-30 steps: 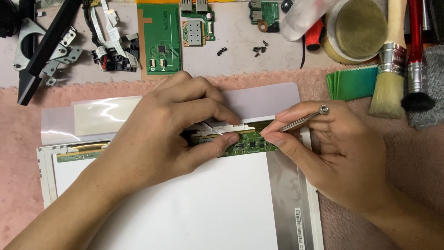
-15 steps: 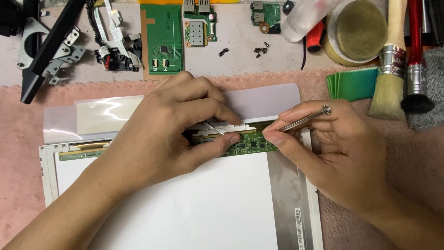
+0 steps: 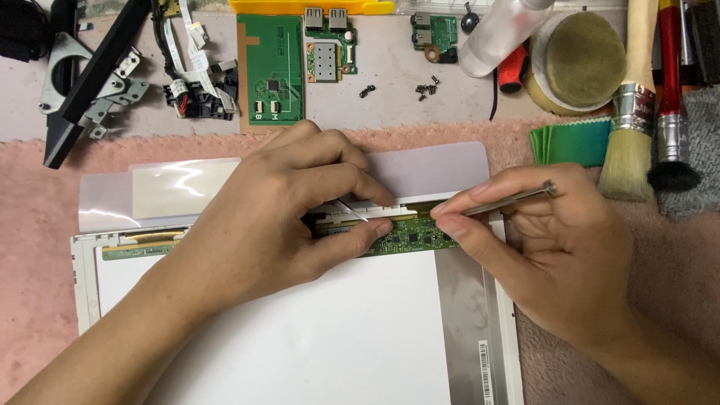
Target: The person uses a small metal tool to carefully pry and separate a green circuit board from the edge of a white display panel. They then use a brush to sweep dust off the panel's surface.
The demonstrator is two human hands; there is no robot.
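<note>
A pink mat covers my desk (image 3: 45, 300), with a pale strip of bare surface along its far edge. At centre lies the display panel (image 3: 315, 337), white back upward, my landmark. Along its far edge runs the narrow green driver board (image 3: 409, 236), already laid bare; a pale film flap (image 3: 420, 169) lies folded back just beyond it. My left hand (image 3: 277, 217) is closed over the board's middle, thumb and fingers pinching at a thin white sliver, apparently a ribbon or tape end; I cannot tell which. My right hand (image 3: 540, 247), at the panel's far right corner, grips slim metal tweezers (image 3: 510, 199) whose tip, hidden by my fingers, meets the board's right end. Beyond the panel lie parts already removed: a large green circuit board (image 3: 271, 71), smaller boards, loose screws (image 3: 426, 90), a hinge bracket (image 3: 82, 90). To the panel's far right rest two brushes (image 3: 630, 120). By my judgement, disassembly is well advanced; the board is still attached to the panel.
</note>
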